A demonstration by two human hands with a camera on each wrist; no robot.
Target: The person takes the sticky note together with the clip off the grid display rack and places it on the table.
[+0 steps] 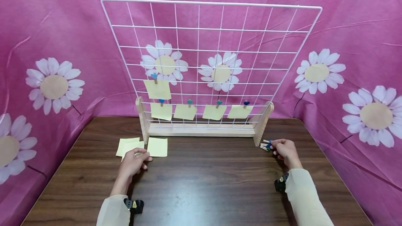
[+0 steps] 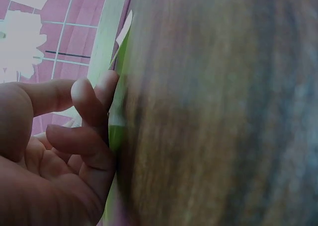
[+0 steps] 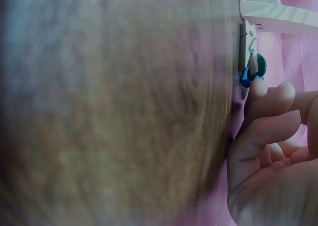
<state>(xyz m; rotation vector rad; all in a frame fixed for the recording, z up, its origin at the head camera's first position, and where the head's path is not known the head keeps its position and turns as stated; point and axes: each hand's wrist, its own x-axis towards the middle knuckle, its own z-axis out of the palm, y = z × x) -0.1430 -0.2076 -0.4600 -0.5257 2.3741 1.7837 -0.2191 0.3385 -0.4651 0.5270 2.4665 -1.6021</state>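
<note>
My left hand (image 1: 134, 161) is at the loose yellow sticky notes left of the rack, its fingertips right at the lower left edge of one sticky note (image 1: 158, 147). Two overlapping sticky notes (image 1: 127, 143) lie beside it, partly behind the hand. In the left wrist view the fingers (image 2: 82, 146) are loosely bent, and a note corner tilts up beyond them. On the right, my right hand (image 1: 285, 150) reaches several small wooden clothespins (image 1: 265, 146) with blue and green heart ends. The right wrist view shows a fingertip right at the clothespins (image 3: 251, 57), thumb apart.
A white wire grid (image 1: 198, 29) stands upright in a wooden base (image 1: 201, 130). Yellow notes hang on it from heart clothespins: one note (image 1: 157, 90) above, several in the row below. A pink flowered cloth (image 1: 78, 9) surrounds the brown table (image 1: 201, 180).
</note>
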